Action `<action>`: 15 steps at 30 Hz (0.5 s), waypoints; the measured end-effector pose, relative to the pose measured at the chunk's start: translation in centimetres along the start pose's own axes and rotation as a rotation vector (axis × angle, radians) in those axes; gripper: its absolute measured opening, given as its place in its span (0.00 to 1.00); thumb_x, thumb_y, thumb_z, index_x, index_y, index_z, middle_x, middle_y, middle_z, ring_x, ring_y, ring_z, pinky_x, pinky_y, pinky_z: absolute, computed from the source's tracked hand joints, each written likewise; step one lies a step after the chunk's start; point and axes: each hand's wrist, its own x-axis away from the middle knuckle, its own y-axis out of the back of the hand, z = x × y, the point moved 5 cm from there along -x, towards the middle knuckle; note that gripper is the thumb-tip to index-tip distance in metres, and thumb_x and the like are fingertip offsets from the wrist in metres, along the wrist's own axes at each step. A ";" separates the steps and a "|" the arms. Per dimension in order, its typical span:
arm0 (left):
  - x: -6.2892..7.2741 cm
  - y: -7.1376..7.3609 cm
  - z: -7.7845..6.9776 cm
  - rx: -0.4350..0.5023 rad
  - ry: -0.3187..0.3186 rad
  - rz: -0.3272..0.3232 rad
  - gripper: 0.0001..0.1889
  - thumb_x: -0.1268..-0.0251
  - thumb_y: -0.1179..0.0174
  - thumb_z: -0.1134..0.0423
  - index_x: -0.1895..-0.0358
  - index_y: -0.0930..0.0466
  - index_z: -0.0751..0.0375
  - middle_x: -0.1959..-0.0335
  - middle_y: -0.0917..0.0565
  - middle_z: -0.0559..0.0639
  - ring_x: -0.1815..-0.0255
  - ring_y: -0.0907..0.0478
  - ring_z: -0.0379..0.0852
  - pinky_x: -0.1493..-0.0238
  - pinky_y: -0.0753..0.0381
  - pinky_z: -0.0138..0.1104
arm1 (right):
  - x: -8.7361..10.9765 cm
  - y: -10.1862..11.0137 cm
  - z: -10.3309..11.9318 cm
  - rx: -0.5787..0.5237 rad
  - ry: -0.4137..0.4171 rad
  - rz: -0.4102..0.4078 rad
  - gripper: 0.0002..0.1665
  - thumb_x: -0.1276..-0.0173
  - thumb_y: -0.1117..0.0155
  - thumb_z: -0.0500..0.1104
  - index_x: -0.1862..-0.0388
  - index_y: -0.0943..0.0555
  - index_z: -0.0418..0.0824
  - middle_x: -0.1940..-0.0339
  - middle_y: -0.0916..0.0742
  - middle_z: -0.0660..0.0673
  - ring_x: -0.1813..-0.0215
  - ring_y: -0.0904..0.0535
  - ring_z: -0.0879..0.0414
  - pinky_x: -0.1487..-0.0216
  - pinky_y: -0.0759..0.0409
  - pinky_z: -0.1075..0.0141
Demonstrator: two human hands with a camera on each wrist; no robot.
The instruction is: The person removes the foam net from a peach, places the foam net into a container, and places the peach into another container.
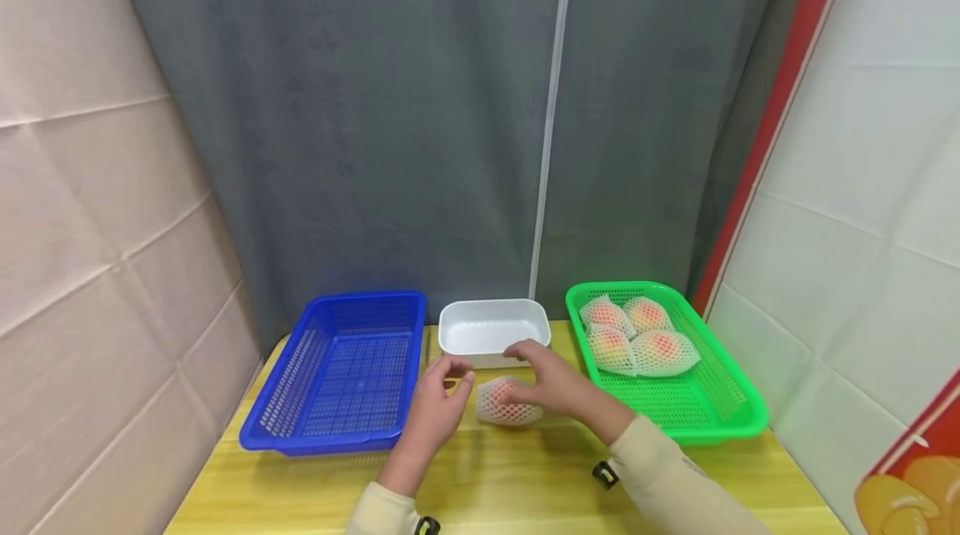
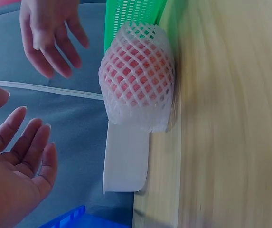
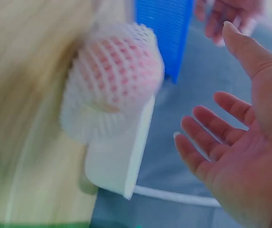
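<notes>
A reddish round fruit in a white foam net [image 1: 495, 405] lies on the wooden table between the two hands. To its left is my left hand [image 1: 437, 403], its fingers loosely bent and holding nothing. My right hand [image 1: 557, 382] hovers at the fruit's upper right, the thumb overlapping it in the head view. In the right wrist view the right hand [image 3: 242, 142] is apart from the netted fruit [image 3: 114, 80], fingers spread and relaxed. Behind the fruit stands a white rectangular container [image 1: 491, 335] with nothing visible inside.
On the left stands a blue perforated basket [image 1: 330, 440]. A green basket [image 1: 738, 402] at the right holds several netted fruits [image 1: 663, 347] toward its back. A grey curtain [image 1: 375, 102] hangs behind the table [image 1: 495, 493], with pale walls at both sides.
</notes>
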 end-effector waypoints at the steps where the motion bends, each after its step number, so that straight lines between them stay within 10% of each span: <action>1: 0.0 0.0 0.0 0.000 0.000 0.001 0.05 0.22 0.33 0.65 0.50 0.12 0.56 0.50 0.13 0.46 0.43 0.15 0.51 0.38 0.15 0.57 | 0.2 0.6 0.1 -0.006 -0.006 -0.019 0.40 0.34 0.14 0.50 0.31 0.20 0.34 0.35 0.14 0.39 0.33 0.18 0.39 0.30 0.20 0.40; 15: -0.1 -0.4 0.0 0.013 0.005 0.004 0.06 0.22 0.33 0.67 0.48 0.13 0.62 0.50 0.13 0.49 0.43 0.15 0.52 0.38 0.15 0.56 | 1.8 2.3 -0.6 -0.070 -0.092 -0.107 0.39 0.34 0.13 0.49 0.29 0.20 0.36 0.35 0.15 0.40 0.32 0.19 0.37 0.31 0.21 0.35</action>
